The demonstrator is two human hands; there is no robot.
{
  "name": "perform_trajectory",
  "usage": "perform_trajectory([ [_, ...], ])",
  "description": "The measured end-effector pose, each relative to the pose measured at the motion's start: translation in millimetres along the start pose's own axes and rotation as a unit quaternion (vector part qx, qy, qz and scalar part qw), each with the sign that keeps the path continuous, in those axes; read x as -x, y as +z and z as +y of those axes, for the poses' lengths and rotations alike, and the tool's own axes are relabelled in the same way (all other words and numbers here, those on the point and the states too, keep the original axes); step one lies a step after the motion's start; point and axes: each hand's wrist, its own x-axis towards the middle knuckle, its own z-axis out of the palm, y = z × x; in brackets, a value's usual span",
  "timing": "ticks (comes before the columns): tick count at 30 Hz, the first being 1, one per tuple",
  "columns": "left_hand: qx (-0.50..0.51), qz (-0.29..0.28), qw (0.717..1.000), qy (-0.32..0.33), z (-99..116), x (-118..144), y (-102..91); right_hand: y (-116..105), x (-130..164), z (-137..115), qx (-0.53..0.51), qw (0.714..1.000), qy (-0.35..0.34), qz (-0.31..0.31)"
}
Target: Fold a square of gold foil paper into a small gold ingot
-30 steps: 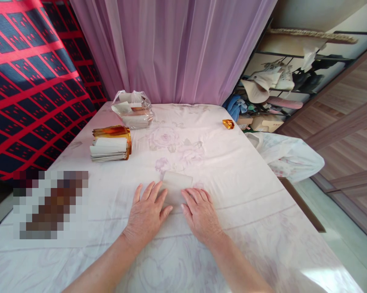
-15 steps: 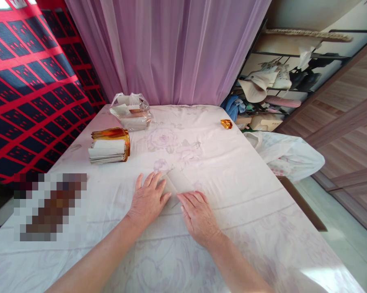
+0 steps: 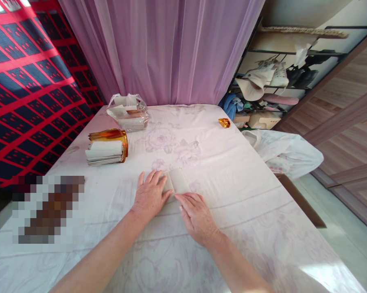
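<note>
A small pale sheet of paper lies on the cloth in front of me, with a crease or folded edge running through it. My left hand rests flat over its left part, fingers spread. At the near right edge, the fingers of my right hand are pressed together on the paper, fingertips close to my left thumb. The hands cover the paper's near and left portions. Farther left stand a stack of pale papers and curved shiny gold foil sheets. A small folded gold foil piece sits at the far right.
Behind the stack is a clear plastic bag of papers. The table has a floral cloth; a blurred patch hides something at left. Right of the table are a white plastic bag and a shelf with shoes and a cap.
The paper has turned slightly and its visible right part looks narrower. My right fingertips have shifted a little left. The whole view has moved slightly.
</note>
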Motion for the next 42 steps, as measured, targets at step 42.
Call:
perform_trajectory([
  [42, 0.066, -0.184, 0.98, -0.036, -24.2, -76.2, -8.9, 4.0, 3.1, 27.7, 0.035, 0.994, 0.08, 0.071],
])
